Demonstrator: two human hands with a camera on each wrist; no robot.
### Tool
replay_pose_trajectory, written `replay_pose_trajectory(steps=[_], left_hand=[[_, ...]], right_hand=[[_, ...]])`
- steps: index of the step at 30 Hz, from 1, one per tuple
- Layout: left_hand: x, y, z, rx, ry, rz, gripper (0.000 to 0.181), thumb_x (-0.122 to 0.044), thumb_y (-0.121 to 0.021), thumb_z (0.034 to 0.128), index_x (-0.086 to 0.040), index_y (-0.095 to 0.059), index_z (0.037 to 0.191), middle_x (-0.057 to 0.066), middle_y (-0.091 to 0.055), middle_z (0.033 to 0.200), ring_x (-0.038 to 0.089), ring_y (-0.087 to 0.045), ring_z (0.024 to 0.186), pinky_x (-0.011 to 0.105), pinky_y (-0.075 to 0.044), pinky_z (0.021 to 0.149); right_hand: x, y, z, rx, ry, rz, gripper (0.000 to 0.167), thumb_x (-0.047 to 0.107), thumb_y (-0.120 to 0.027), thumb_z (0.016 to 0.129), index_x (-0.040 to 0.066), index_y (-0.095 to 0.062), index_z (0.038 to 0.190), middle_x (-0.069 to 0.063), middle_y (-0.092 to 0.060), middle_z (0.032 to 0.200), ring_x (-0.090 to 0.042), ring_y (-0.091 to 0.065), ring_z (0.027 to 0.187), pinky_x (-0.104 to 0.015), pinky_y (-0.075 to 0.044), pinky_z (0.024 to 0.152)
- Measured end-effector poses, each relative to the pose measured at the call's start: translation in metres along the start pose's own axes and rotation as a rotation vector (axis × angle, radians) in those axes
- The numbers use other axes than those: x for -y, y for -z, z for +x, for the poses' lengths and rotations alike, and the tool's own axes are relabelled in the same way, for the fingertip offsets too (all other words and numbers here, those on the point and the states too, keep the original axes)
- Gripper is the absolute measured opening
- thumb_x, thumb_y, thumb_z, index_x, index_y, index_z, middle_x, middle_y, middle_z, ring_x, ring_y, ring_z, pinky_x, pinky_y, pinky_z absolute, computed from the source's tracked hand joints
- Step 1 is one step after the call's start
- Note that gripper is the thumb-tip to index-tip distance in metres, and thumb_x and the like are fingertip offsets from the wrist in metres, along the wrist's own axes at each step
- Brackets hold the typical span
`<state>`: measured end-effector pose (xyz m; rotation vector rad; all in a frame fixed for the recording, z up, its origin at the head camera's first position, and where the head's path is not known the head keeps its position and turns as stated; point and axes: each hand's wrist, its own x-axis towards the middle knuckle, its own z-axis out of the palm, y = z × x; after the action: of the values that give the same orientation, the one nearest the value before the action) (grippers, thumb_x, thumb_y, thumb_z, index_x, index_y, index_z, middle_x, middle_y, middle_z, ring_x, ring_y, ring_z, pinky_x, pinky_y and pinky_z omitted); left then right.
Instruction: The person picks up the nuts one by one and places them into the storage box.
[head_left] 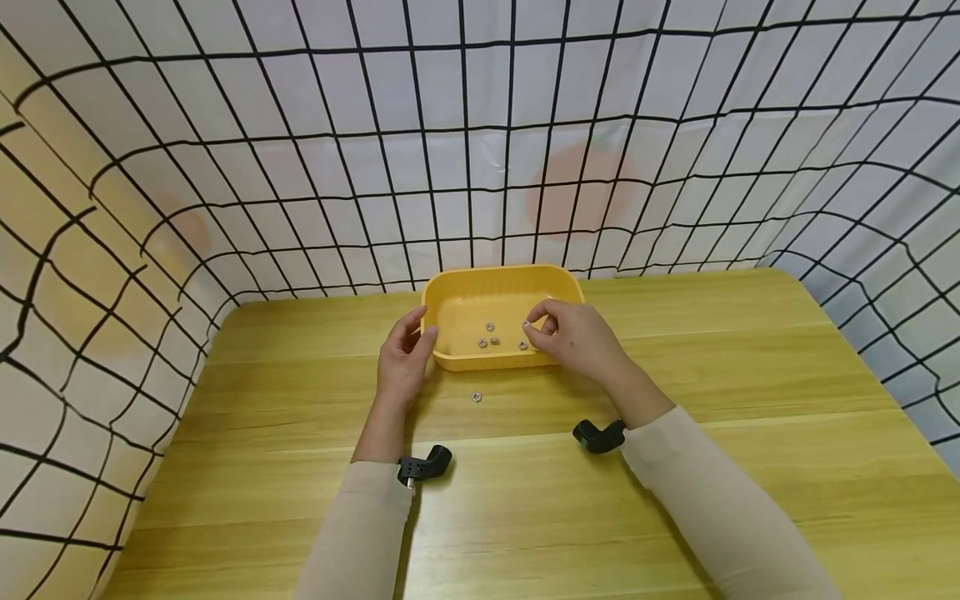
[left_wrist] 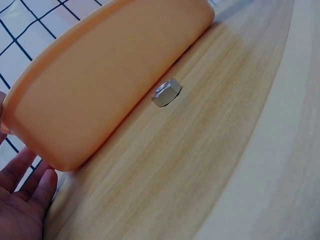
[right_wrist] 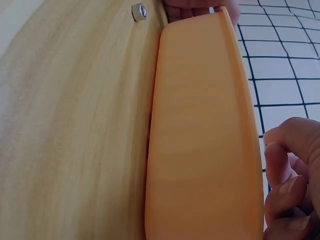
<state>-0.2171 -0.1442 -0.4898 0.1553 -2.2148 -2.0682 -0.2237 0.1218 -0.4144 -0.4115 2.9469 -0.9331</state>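
A yellow plastic tray [head_left: 468,363] stands on the wooden table. My left hand [head_left: 403,358] holds its left end, with fingers and thumb at the rim; in the left wrist view part of this hand [left_wrist: 22,200] shows at the tray's corner. Over the tray's right part, my right hand [head_left: 573,333] pinches a small metal nut [head_left: 527,324] between thumb and index finger. Several hex nuts [head_left: 490,327] lie on the tray floor. Another hex nut [left_wrist: 166,93] lies on the table just in front of the tray. The tray wall hides the inside in both wrist views.
A black wire grid [head_left: 465,133] backed by white sheeting rises behind the table [head_left: 510,517] and along both sides. The tray stands near the table's back edge. Each wrist wears a black strap-on device [head_left: 598,436].
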Motion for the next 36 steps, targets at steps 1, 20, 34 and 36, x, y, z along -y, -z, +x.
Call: replay_pose_trajectory(steps=[1,20,34,36], left_hand=[[0.0,0.0,0.0,0.0,-0.001,0.0,0.044,-0.028,-0.065,0.1014,-0.021,-0.058,0.144,0.009,-0.053,0.15,0.029,-0.052,0.137,0.047,-0.045,0.115],[-0.002,-0.001,-0.001,-0.001,0.013,0.0,0.044,-0.029,-0.066,0.1012,-0.02,-0.058,0.144,0.011,-0.054,0.15,0.03,-0.052,0.137,0.047,-0.044,0.115],[0.0,-0.001,0.001,-0.016,-0.008,0.02,0.042,-0.026,-0.064,0.1018,-0.019,-0.059,0.143,0.011,-0.054,0.149,0.03,-0.053,0.136,0.047,-0.046,0.114],[0.0,-0.002,0.001,-0.018,-0.006,0.023,0.042,-0.026,-0.065,0.1018,-0.019,-0.059,0.143,0.011,-0.054,0.149,0.03,-0.053,0.136,0.047,-0.046,0.114]], right_hand=[[0.0,0.0,0.001,0.001,-0.001,0.001,0.018,0.03,-0.069,0.097,0.014,-0.071,0.105,0.0,-0.063,0.073,-0.015,-0.05,0.054,-0.029,-0.04,0.055],[0.003,-0.014,0.017,0.021,-0.092,0.049,0.02,0.032,-0.068,0.098,0.015,-0.07,0.108,0.0,-0.063,0.072,-0.016,-0.052,0.057,-0.027,-0.039,0.053],[0.003,-0.017,0.016,-0.012,-0.094,0.038,0.021,0.031,-0.069,0.098,0.016,-0.069,0.112,0.0,-0.062,0.072,-0.017,-0.052,0.056,-0.027,-0.038,0.053],[0.004,-0.016,0.016,-0.011,-0.095,0.039,0.021,0.031,-0.069,0.098,0.016,-0.068,0.113,0.0,-0.062,0.072,-0.017,-0.052,0.056,-0.027,-0.038,0.052]])
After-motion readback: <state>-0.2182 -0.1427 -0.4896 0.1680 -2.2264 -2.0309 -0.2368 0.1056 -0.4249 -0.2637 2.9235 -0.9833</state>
